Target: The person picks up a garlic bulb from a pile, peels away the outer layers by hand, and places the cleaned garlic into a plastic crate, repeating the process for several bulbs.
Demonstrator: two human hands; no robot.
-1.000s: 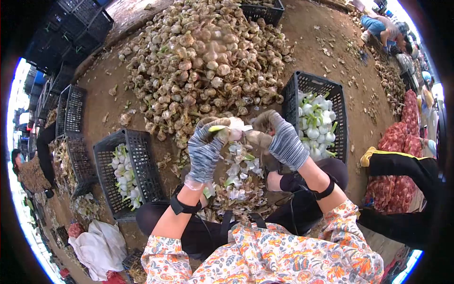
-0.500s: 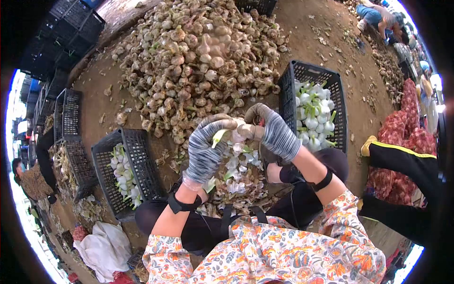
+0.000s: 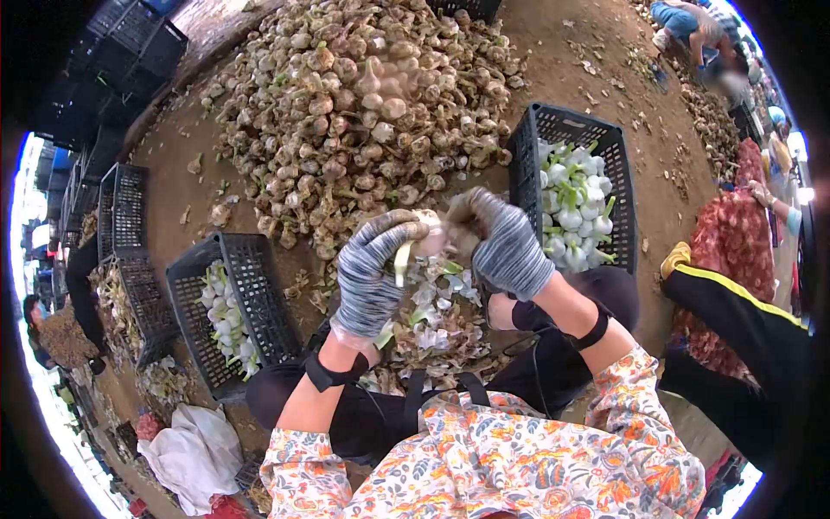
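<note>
Head view: the left hand (image 3: pixel 370 272) has its fingers clamped on a garlic bulb (image 3: pixel 430 240), centre frame. The right hand (image 3: pixel 512 251) is just beside it; blur hides whether its fingers are closed. Support the bulb firmly; strip skin lightly, above the husks (image 3: pixel 434 336).

Right hand (image 3: pixel 510 249) blurred at fingers (image 3: pixel 469 208); bulb (image 3: pixel 430 239) partly behind left hand (image 3: pixel 372 277); garlic pile (image 3: pixel 346 112) cut by top edge.

Showing dark crates (image 3: pixel 121 65) stacking up at upper left, white sack (image 3: pixel 192 458) lying crumpled at lower left. Showing red net sacks (image 3: pixel 735 246) bulging at right under co-worker's hand (image 3: pixel 762 194), yellow-striped black trouser leg (image 3: pixel 735 310) stretching nearby.
</note>
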